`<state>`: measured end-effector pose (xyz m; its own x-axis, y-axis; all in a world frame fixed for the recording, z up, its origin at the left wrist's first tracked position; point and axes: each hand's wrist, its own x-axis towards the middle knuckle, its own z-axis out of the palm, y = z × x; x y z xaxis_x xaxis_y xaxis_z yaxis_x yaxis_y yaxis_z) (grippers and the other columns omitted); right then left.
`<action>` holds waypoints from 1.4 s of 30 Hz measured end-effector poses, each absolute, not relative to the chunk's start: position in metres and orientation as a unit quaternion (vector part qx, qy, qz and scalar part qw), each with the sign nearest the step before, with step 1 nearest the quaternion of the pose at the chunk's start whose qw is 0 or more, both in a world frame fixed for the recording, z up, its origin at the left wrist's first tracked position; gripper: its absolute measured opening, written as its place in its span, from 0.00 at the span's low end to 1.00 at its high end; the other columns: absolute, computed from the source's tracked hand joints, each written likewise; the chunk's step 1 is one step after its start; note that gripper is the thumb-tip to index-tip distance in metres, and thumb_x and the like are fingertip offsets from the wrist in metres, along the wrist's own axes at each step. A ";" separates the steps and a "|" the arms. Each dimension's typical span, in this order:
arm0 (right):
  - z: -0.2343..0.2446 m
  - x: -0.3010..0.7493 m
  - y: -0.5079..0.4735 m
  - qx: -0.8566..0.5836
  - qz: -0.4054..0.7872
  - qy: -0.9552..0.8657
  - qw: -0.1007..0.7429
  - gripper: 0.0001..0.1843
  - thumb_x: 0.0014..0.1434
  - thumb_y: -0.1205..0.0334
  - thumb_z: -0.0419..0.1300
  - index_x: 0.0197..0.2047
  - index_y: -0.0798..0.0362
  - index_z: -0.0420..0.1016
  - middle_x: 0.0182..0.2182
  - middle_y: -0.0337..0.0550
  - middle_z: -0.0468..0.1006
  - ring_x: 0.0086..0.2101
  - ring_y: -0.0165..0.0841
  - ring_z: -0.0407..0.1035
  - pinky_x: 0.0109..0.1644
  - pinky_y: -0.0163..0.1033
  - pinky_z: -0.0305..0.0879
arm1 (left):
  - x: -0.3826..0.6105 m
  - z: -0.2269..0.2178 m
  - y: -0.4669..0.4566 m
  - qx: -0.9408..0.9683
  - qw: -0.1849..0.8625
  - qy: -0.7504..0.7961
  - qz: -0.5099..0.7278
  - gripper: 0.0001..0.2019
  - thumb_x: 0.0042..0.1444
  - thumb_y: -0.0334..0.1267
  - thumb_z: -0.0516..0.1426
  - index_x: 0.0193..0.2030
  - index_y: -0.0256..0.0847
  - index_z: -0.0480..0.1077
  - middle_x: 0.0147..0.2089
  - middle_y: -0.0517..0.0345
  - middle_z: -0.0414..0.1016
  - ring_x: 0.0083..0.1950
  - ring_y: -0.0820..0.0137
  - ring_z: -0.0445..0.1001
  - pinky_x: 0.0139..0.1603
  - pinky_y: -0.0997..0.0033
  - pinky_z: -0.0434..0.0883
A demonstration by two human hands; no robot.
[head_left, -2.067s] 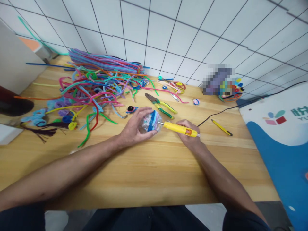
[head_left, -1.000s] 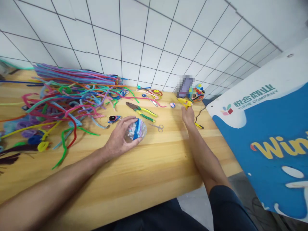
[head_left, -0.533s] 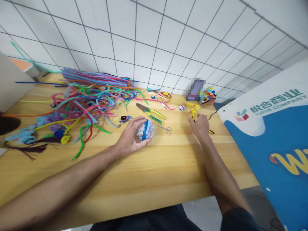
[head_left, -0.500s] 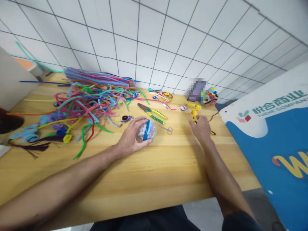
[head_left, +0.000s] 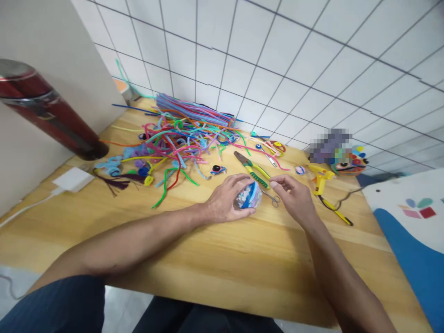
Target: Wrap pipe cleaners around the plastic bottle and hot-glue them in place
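My left hand (head_left: 227,199) is wrapped around a clear, shiny ball with a blue band (head_left: 250,196), resting on the table. To its right, my right hand (head_left: 293,194) is raised with the fingers loosely bent; I see nothing held in it. Its fingertips are near the handles of the green-and-yellow pliers (head_left: 255,172). Small scissors (head_left: 274,200) lie between the two hands, partly behind the ball. A yellow glue gun (head_left: 322,180) stands on the table to the right of my right hand.
A heap of coloured pipe cleaners (head_left: 180,143) covers the back left. A red thermos (head_left: 52,111) and a white charger (head_left: 73,179) stand at the left. A yellow-and-black cutter (head_left: 342,216), a small striped ball (head_left: 300,170) and a colourful decorated piece (head_left: 350,162) lie at the right.
My right hand has let go of the glue gun and moved left towards the ball. The camera has turned left, bringing the thermos into fuller view. My left hand keeps its hold.
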<state>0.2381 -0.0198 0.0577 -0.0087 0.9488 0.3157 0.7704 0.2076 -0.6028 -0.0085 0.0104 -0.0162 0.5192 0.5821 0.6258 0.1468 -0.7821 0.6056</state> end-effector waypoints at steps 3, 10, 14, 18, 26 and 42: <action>0.084 0.212 -0.003 -0.579 0.117 -0.739 0.323 0.09 0.65 0.56 0.62 0.42 0.47 0.83 0.32 0.39 0.85 0.28 0.34 0.75 0.31 0.38 0.67 | -0.007 -0.018 0.013 0.823 0.267 0.238 0.441 0.40 0.58 0.47 0.67 0.74 0.47 0.57 0.71 0.38 0.67 0.72 0.47 0.69 0.72 0.39 0.69; 0.137 0.124 0.068 -0.486 0.119 -0.836 0.226 0.13 0.66 0.65 0.58 0.47 0.48 0.84 0.29 0.36 0.83 0.31 0.33 0.75 0.38 0.38 0.66 | -0.003 -0.022 0.014 0.810 0.286 0.251 0.447 0.39 0.58 0.52 0.68 0.72 0.45 0.61 0.71 0.37 0.67 0.72 0.46 0.68 0.72 0.39 0.70; 0.130 0.078 0.109 -0.482 0.105 -0.861 0.127 0.10 0.64 0.62 0.65 0.47 0.51 0.85 0.31 0.38 0.83 0.32 0.34 0.75 0.37 0.37 0.62 | -0.003 -0.023 0.014 0.811 0.288 0.257 0.440 0.43 0.55 0.58 0.69 0.72 0.45 0.60 0.71 0.36 0.66 0.73 0.45 0.68 0.73 0.38 0.70; 0.108 0.051 0.134 -0.439 0.068 -0.893 0.068 0.17 0.62 0.64 0.68 0.54 0.50 0.83 0.39 0.42 0.85 0.37 0.36 0.75 0.38 0.37 0.59 | -0.003 -0.023 0.014 0.807 0.293 0.255 0.445 0.46 0.54 0.60 0.70 0.73 0.42 0.60 0.72 0.35 0.66 0.74 0.44 0.67 0.75 0.37 0.68; 0.093 0.041 0.156 -0.420 0.192 -0.882 0.098 0.07 0.65 0.64 0.64 0.34 0.53 0.82 0.28 0.36 0.79 0.32 0.30 0.71 0.37 0.35 0.59 | -0.003 -0.019 0.014 0.809 0.312 0.261 0.424 0.43 0.56 0.58 0.68 0.72 0.43 0.60 0.73 0.36 0.66 0.73 0.46 0.68 0.74 0.40 0.70; 0.114 0.063 0.160 -0.450 0.219 -0.857 0.126 0.13 0.63 0.56 0.65 0.44 0.53 0.87 0.37 0.41 0.87 0.36 0.33 0.76 0.43 0.37 0.66 | -0.002 -0.015 0.013 0.824 0.292 0.260 0.410 0.40 0.58 0.57 0.67 0.70 0.39 0.65 0.72 0.37 0.67 0.74 0.48 0.68 0.76 0.47 0.68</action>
<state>0.0630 0.1604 0.1139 -0.5633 0.8260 0.0184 0.7161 0.4991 -0.4880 -0.0021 0.0127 -0.0151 0.5277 0.6685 0.5240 0.1898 -0.6941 0.6944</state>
